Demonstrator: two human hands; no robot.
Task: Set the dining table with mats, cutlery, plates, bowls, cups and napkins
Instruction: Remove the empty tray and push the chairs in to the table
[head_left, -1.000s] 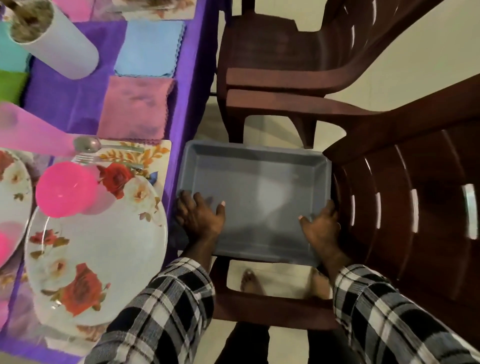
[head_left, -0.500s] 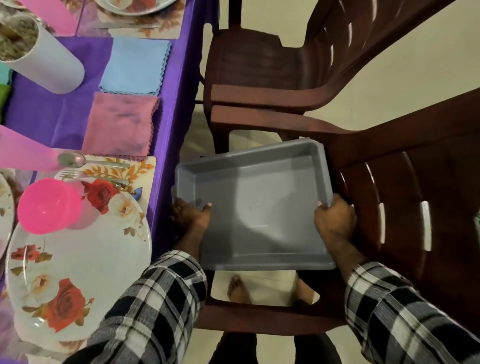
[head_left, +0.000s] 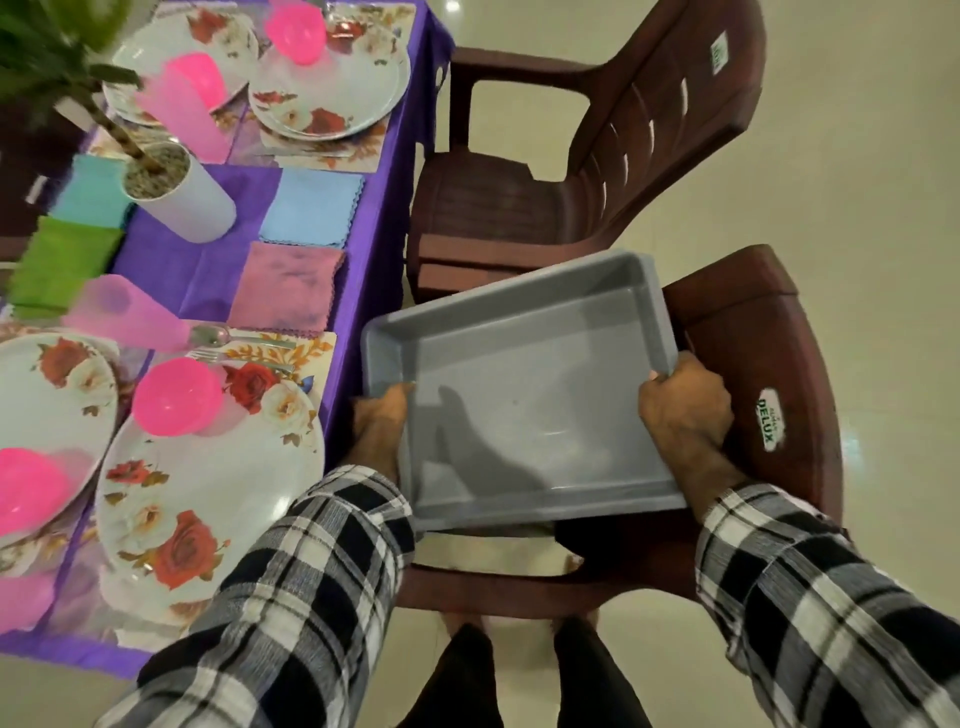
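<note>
Grey tray (head_left: 524, 415) held tilted above brown chair (head_left: 769, 374), just beside table (head_left: 374, 218). Left hand (head_left: 376, 426) gripping tray's left wall, thumb over rim; right hand (head_left: 685, 405) curled round right rim. Tray holding nothing. On table: floral plate (head_left: 208, 499) on mat (head_left: 306, 348), pink bowl (head_left: 176, 395) on plate, spoon (head_left: 213, 335) and fork (head_left: 208, 356) just beyond bowl, pink napkin (head_left: 283, 291), blue napkin (head_left: 311, 208).
</note>
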